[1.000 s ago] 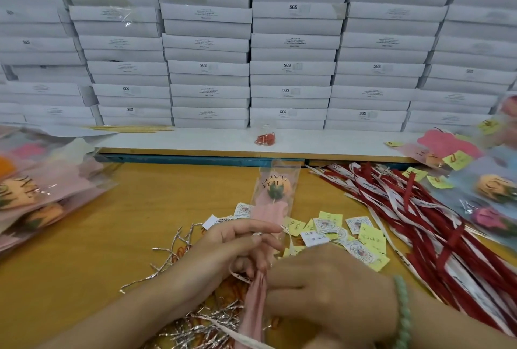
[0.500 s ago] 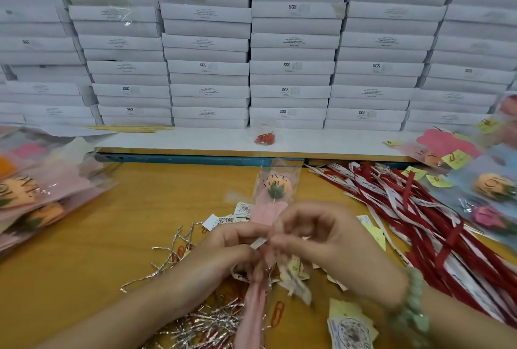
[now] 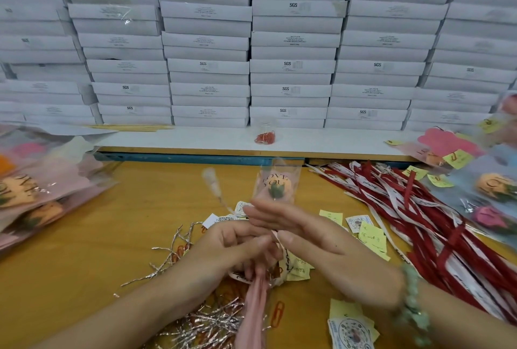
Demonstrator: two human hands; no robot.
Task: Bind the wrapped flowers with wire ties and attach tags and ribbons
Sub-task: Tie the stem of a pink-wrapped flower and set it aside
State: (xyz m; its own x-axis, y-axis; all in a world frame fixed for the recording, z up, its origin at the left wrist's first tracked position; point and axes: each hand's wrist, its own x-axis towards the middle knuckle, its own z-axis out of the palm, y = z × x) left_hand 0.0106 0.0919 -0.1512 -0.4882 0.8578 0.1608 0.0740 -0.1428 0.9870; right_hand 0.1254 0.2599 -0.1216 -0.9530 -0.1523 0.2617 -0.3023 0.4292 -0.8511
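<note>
1 pink wrapped flower amid silver wire ties, yellow tags, red-white ribbons

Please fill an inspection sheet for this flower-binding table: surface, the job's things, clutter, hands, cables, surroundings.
Surface: yellow-brown wooden table.
Job's things: wrapped flower marked LOVE YOU at the centre; silver wire ties heaped near the front; tags and yellow notes scattered right of the hands; red and white ribbons piled at the right.
Clutter: orange paper clip beside the pink wrap; other wrapped flowers in a left pile and a right pile.
Hands: left hand grips the flower's pink wrap; right hand has straight fingers, just above it.
Cables: nothing seen.
Surroundings: stacked white boxes behind; bag of red clips on the white shelf.
</note>
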